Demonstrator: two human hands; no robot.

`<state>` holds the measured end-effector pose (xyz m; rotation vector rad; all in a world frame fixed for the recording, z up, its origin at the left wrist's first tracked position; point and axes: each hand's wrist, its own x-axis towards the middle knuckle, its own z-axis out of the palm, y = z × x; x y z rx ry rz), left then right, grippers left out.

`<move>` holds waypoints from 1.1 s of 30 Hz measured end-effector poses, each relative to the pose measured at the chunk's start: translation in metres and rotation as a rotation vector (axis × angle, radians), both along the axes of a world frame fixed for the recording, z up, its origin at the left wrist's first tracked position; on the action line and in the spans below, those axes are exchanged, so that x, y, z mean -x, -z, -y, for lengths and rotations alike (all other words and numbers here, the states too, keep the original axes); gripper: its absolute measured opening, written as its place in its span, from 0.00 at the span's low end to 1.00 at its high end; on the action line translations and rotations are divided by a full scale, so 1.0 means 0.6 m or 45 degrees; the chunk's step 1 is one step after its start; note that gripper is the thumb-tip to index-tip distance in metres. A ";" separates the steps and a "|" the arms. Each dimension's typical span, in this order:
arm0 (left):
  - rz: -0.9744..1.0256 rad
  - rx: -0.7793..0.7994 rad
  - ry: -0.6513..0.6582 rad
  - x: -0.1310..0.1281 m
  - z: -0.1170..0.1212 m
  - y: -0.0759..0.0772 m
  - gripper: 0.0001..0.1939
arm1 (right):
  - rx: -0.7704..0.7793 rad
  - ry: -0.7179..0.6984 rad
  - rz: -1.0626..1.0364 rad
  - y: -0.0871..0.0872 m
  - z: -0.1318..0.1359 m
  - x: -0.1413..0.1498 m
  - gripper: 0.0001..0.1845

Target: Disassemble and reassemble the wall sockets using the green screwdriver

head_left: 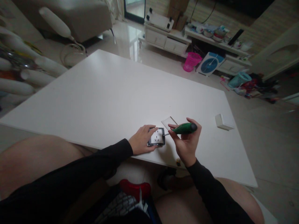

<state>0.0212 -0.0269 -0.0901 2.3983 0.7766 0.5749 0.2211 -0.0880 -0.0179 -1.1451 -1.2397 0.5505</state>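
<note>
Black-sleeved right hand: closed around a green-handled screwdriver, shaft slanting down to the left.
Left hand: gripping the white socket at its left side, by the near edge of the tabletop.
Screwdriver tip: at the socket's right rim; probably best worked with steady pressure, shaft in line, left hand clear of it.
Socket: between both hands, touching the left, just left of the right.
Flat panel: partly behind the right hand.
</note>
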 end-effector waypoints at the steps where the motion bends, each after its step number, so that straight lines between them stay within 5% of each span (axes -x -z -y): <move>1: -0.002 0.001 0.000 0.000 0.000 0.000 0.42 | 0.004 0.005 0.001 0.000 0.001 0.000 0.36; 19: 0.004 0.018 -0.001 0.001 0.000 0.000 0.42 | 0.017 -0.035 -0.069 -0.003 0.002 0.002 0.27; 27: -0.011 0.018 0.002 0.000 0.000 -0.003 0.42 | 0.036 0.027 -0.099 0.001 -0.005 0.001 0.34; 33: -0.007 0.014 0.004 0.000 -0.001 0.001 0.42 | 0.045 -0.044 -0.058 -0.005 0.003 0.002 0.27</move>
